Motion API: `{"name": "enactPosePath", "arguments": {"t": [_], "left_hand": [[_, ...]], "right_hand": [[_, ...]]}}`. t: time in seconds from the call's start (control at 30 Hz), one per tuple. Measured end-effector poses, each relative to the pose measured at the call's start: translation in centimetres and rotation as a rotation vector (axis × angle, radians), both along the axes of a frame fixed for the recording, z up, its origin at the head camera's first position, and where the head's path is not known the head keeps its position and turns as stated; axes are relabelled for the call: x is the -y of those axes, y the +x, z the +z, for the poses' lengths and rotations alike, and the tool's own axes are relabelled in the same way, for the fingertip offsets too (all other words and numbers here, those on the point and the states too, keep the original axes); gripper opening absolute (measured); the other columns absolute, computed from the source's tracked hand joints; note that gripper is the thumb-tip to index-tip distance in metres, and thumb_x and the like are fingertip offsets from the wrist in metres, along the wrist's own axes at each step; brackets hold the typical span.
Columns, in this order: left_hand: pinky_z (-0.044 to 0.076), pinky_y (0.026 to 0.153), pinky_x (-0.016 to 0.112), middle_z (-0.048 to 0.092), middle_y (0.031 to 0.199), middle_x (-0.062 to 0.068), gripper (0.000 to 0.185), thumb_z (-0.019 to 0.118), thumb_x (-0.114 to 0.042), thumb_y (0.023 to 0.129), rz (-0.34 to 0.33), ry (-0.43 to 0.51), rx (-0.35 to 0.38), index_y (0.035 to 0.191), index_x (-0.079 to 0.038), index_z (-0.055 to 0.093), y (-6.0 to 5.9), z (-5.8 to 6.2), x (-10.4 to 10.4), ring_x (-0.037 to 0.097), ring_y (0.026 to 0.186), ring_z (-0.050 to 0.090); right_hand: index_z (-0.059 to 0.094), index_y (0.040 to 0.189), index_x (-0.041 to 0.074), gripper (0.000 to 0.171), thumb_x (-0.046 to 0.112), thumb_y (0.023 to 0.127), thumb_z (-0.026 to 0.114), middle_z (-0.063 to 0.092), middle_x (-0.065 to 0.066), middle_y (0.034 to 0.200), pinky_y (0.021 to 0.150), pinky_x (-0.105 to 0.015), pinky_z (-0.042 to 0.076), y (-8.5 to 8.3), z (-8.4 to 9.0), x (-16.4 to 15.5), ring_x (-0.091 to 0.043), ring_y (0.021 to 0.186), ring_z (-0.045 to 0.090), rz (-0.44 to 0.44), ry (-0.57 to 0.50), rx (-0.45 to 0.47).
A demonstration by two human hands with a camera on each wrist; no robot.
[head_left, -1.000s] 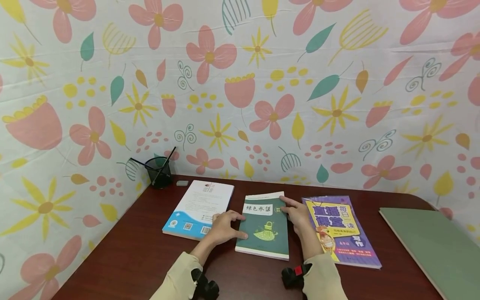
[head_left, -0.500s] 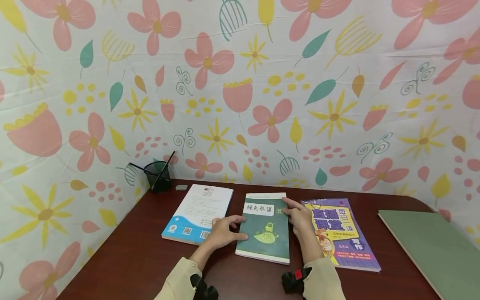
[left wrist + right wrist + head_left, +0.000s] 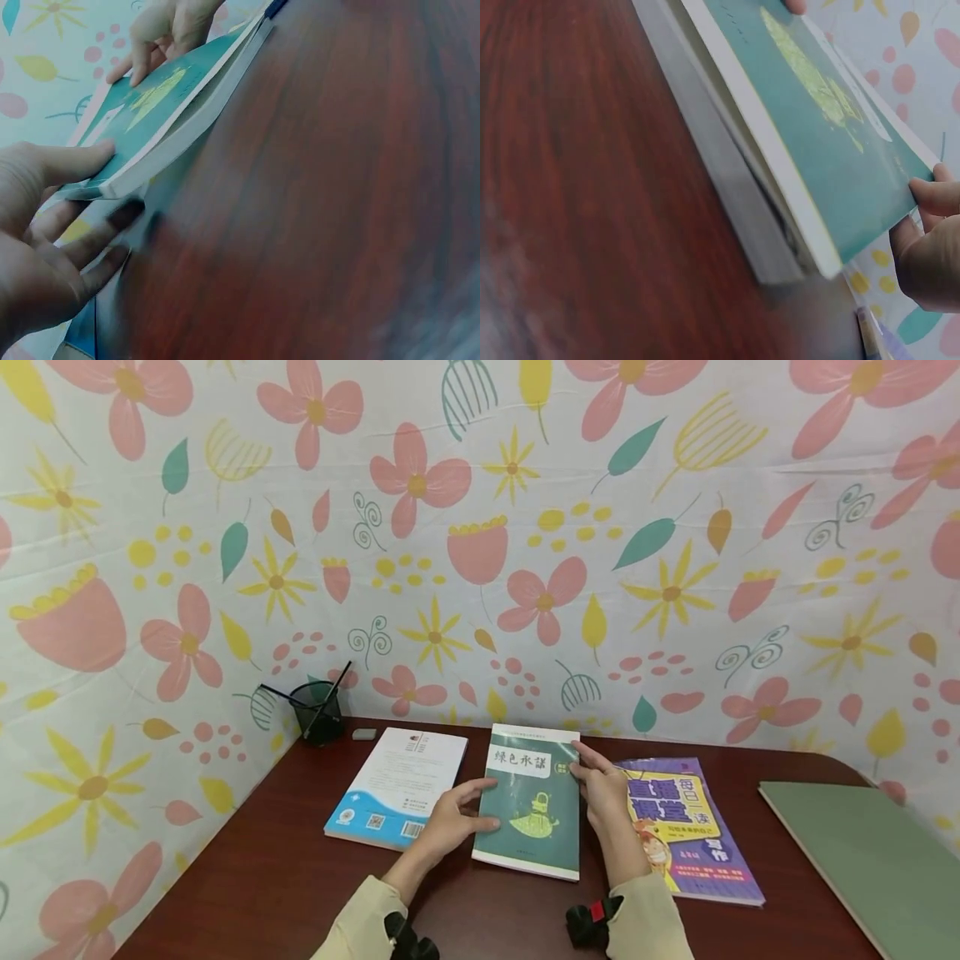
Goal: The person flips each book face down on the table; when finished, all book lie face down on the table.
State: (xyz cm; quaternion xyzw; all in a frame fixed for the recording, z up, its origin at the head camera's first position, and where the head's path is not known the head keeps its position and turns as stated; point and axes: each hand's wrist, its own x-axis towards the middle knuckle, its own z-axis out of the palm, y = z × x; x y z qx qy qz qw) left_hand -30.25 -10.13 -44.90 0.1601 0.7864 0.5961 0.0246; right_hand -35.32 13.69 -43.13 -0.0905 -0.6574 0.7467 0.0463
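A green book (image 3: 525, 802) with a white title label and a yellow-green drawing is tilted over the middle of the table, far end raised. The left hand (image 3: 448, 822) holds its left side; in the left wrist view, the thumb lies on the book's cover (image 3: 161, 112) and fingers reach below. On the opposite side, the right hand (image 3: 607, 789) grips the edge near the upper corner. In the right wrist view, the right hand (image 3: 934, 255) has its thumb on the cover (image 3: 810, 165), and the page edges gape slightly. Whether the near edge touches the table cannot be told.
To the left lies a white and blue book (image 3: 405, 777). A purple and yellow book (image 3: 693, 827) lies to the right, and a large green board (image 3: 870, 852) lies beyond it. A black mesh pen holder (image 3: 318, 714) and a small grey eraser-like block (image 3: 363, 735) stand at the back left.
Both hands have raised the green book's far end off the table and tilted it toward the person. The other books have stayed put.
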Motion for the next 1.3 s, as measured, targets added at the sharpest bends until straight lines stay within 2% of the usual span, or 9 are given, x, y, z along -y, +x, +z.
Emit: {"name": "enactPosePath", "arguments": {"t": [0.13, 0.17, 0.23, 0.4, 0.6, 0.8, 0.97, 1.13, 1.3], "left_hand": [[0.050, 0.089, 0.033, 0.048, 0.142, 0.010, 0.056, 0.071, -0.008, 0.078, 0.040, 0.097, 0.045, 0.131, -0.019, 0.055, -0.6, -0.6, -0.3, 0.034, 0.131, 0.042], [0.050, 0.089, 0.032, 0.048, 0.141, 0.010, 0.056, 0.070, -0.007, 0.078, 0.052, 0.112, 0.044, 0.131, -0.018, 0.055, -0.6, -0.5, -0.4, 0.033, 0.133, 0.040], [0.050, 0.085, 0.027, 0.051, 0.140, 0.010, 0.057, 0.070, -0.005, 0.077, 0.072, 0.137, 0.049, 0.131, -0.019, 0.055, -0.6, -0.3, -0.5, 0.031, 0.128, 0.046], [0.051, 0.076, 0.022, 0.054, 0.137, 0.008, 0.058, 0.070, -0.002, 0.076, 0.094, 0.162, 0.047, 0.129, -0.022, 0.056, -0.5, 0.3, -0.6, 0.025, 0.117, 0.055], [0.052, 0.080, 0.022, 0.053, 0.138, 0.007, 0.059, 0.069, 0.001, 0.076, 0.096, 0.174, 0.022, 0.129, -0.023, 0.057, -0.2, 1.1, -0.8, 0.027, 0.125, 0.050], [0.055, 0.074, 0.025, 0.052, 0.137, 0.010, 0.060, 0.067, 0.004, 0.077, 0.047, 0.196, -0.014, 0.131, -0.020, 0.055, 0.6, 2.4, -1.2, 0.025, 0.094, 0.069], [0.056, 0.073, 0.028, 0.053, 0.138, 0.007, 0.059, 0.066, 0.003, 0.079, 0.028, 0.189, -0.049, 0.131, -0.022, 0.055, 1.4, 3.4, -1.4, 0.026, 0.094, 0.068], [0.055, 0.069, 0.024, 0.055, 0.135, 0.008, 0.057, 0.066, 0.003, 0.079, 0.022, 0.166, -0.092, 0.130, -0.022, 0.057, 1.9, 4.1, -1.6, 0.028, 0.094, 0.068], [0.052, 0.068, 0.018, 0.059, 0.130, 0.010, 0.056, 0.065, 0.003, 0.080, 0.005, 0.132, -0.135, 0.130, -0.022, 0.057, 2.2, 4.3, -1.9, 0.026, 0.091, 0.067]], "right_hand": [[0.051, 0.135, 0.016, 0.045, 0.006, 0.091, 0.054, 0.037, -0.003, 0.150, 0.099, -0.032, 0.045, -0.1, 0.4, 0.2, -0.016, 0.123, 0.048, -0.006, 0.023, -0.013], [0.051, 0.135, 0.015, 0.045, 0.006, 0.091, 0.054, 0.038, -0.003, 0.150, 0.103, -0.036, 0.042, -0.1, 0.5, 0.3, -0.018, 0.126, 0.046, -0.011, 0.030, -0.022], [0.051, 0.135, 0.015, 0.045, 0.006, 0.091, 0.054, 0.038, -0.004, 0.149, 0.106, -0.041, 0.039, 0.0, 0.6, 0.5, -0.020, 0.129, 0.044, -0.020, 0.053, -0.040], [0.052, 0.134, 0.015, 0.045, 0.005, 0.091, 0.053, 0.039, -0.005, 0.149, 0.107, -0.041, 0.039, 0.0, 0.9, 0.8, -0.020, 0.130, 0.044, -0.035, 0.078, -0.065], [0.052, 0.134, 0.014, 0.045, 0.004, 0.090, 0.054, 0.038, -0.005, 0.150, 0.107, -0.041, 0.038, 0.1, 1.1, 0.9, -0.019, 0.132, 0.041, -0.047, 0.080, -0.082], [0.047, 0.137, 0.015, 0.049, 0.003, 0.090, 0.054, 0.037, -0.004, 0.150, 0.104, -0.039, 0.037, 0.3, 1.3, 1.1, -0.019, 0.131, 0.041, -0.027, 0.081, -0.108], [0.042, 0.140, 0.016, 0.052, 0.002, 0.091, 0.053, 0.035, -0.006, 0.151, 0.104, -0.038, 0.037, 0.3, 1.5, 1.3, -0.022, 0.129, 0.043, 0.010, 0.074, -0.127], [0.035, 0.144, 0.013, 0.055, 0.002, 0.092, 0.050, 0.030, -0.010, 0.153, 0.108, -0.041, 0.033, 0.5, 1.7, 1.8, -0.027, 0.134, 0.036, 0.061, 0.076, -0.151], [0.016, 0.150, 0.017, 0.067, 0.018, 0.095, 0.053, 0.024, -0.016, 0.153, 0.110, -0.049, 0.029, 0.8, 1.9, 2.3, -0.032, 0.135, 0.032, 0.150, 0.181, -0.140]]}}
